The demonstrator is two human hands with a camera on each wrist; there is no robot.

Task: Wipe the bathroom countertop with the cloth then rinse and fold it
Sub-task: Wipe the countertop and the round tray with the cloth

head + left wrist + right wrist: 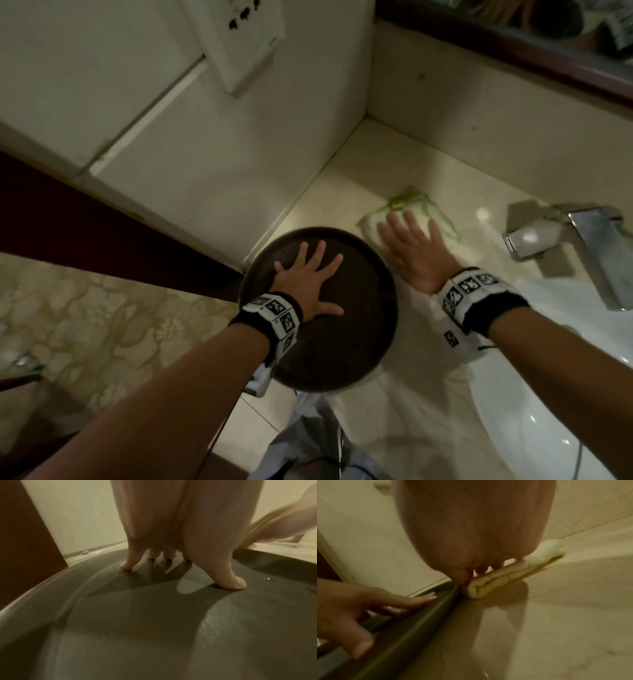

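Two hands: both are laid flat with fingers straight and spread — nothing is gripped by either.
Right hand: the right hand is pressed palm-down on the cloth, as the right wrist view confirms.
Left hand: the left hand is rested on the inside of the dark round tray, fingertips touching its floor.
Cloth: it lies folded on the countertop, just beyond the tray's far rim, between the tray and the faucet.
Step judged: wiping is under way; rinsing and folding are not yet done.
Doing it well: even pressure is best kept through the whole palm so the folded layers are not peeled apart; the tray should be held steady, and the strip along its rim — where the cloth's edge nearly touches — should be covered.
Surface: pale, glossy stone, probably slippery when wet.
Room: a white basin sits right of the tray; a wall socket is mounted on the wall above it, and patterned flooring shows to its left.
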